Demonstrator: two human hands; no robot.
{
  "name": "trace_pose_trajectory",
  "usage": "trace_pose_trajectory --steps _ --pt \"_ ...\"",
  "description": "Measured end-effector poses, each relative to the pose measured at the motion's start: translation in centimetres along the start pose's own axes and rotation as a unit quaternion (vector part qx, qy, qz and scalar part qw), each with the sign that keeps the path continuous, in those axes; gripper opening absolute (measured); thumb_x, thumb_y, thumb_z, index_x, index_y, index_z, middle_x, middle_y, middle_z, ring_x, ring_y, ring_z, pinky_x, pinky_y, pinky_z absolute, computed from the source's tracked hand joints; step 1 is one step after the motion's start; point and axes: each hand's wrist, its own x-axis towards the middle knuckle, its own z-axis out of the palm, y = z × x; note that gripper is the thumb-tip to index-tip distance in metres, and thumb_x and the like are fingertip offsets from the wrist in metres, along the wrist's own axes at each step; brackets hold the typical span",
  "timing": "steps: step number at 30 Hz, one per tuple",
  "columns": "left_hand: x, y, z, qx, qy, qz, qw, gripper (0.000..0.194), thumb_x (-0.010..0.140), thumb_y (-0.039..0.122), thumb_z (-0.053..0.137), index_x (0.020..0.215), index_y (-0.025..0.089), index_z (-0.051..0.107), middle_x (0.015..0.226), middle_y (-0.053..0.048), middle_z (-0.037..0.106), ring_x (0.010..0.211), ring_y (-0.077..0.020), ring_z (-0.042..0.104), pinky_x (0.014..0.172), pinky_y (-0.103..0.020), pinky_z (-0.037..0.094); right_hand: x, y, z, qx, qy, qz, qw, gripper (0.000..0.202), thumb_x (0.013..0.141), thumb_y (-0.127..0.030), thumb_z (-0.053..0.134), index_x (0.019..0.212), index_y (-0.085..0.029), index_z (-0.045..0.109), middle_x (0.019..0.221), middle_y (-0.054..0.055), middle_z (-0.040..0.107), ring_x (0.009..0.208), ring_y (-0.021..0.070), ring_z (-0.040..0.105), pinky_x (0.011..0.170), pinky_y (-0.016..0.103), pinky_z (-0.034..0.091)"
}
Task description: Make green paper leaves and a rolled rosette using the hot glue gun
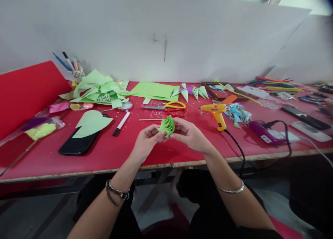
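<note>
Both hands hold a small piece of pleated green paper (167, 126) above the front of the red table (145, 152). My left hand (148, 138) pinches its left and lower side between thumb and fingers. On the other side, my right hand (189, 133) closes its fingers on the paper's right edge. Just beyond them lie yellow-handled scissors (175, 105) and a thin stick (149, 120). A yellow glue gun (217, 114) rests to the right, its cord running over the table edge. To the left is a black-and-white marker (121, 124).
Green paper cutouts (91, 124) lie on a black phone (78, 142). Farther back are a heap of green scraps (100, 90), flat green sheets (156, 90) and several paper cones (184, 93). A purple power strip (266, 132) sits at right. A white partition (208, 41) stands behind.
</note>
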Motion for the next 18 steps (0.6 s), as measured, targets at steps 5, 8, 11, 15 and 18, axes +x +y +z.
trace_pose_trajectory --steps 5,8,11,15,18 --pt "-0.03 0.04 0.02 -0.002 -0.005 -0.003 1.000 0.023 0.061 0.028 0.071 0.076 0.014 0.060 0.067 0.001 0.065 0.057 -0.0081 0.059 0.059 -0.019 0.048 -0.11 -0.03 0.29 -0.042 0.018 -0.018 0.999 0.033 0.075 -0.024 0.059 0.106 -0.018 0.050 0.099 0.006 0.059 0.087 0.0160 0.058 0.078 0.031 0.049" --pt "-0.04 0.06 0.10 0.011 0.006 0.008 1.000 0.025 0.060 0.028 0.071 0.078 0.014 0.059 0.064 0.002 0.063 0.055 -0.0073 0.058 0.058 -0.018 0.048 -0.16 -0.14 0.59 -0.062 0.033 -0.027 0.997 0.033 0.075 -0.025 0.059 0.106 -0.019 0.049 0.099 0.006 0.057 0.087 0.0156 0.058 0.077 0.030 0.049" --pt "-0.05 0.08 0.16 0.026 0.017 0.017 0.999 0.026 0.060 0.028 0.071 0.079 0.014 0.059 0.058 0.005 0.059 0.053 -0.0063 0.056 0.056 -0.017 0.047 -0.08 -0.35 0.91 -0.081 0.042 -0.033 0.995 0.029 0.074 -0.028 0.059 0.100 -0.018 0.051 0.093 0.005 0.056 0.084 0.0155 0.057 0.074 0.028 0.048" --pt "-0.08 0.21 0.22 0.018 0.016 0.007 1.000 0.028 0.058 0.029 0.072 0.078 0.014 0.058 0.058 0.005 0.059 0.053 -0.0064 0.056 0.056 -0.018 0.047 0.05 -0.51 0.91 -0.094 0.040 -0.038 0.994 0.023 0.076 -0.029 0.057 0.096 -0.017 0.054 0.088 0.005 0.055 0.082 0.0156 0.055 0.073 0.029 0.047" --pt "-0.15 0.33 0.24 0.002 -0.001 0.000 1.000 0.026 0.058 0.028 0.072 0.076 0.014 0.059 0.058 0.004 0.060 0.053 -0.0065 0.057 0.057 -0.017 0.047 0.04 -0.47 0.71 -0.090 0.033 -0.030 0.995 0.025 0.076 -0.030 0.057 0.096 -0.017 0.054 0.089 0.005 0.055 0.082 0.0159 0.054 0.073 0.030 0.046"
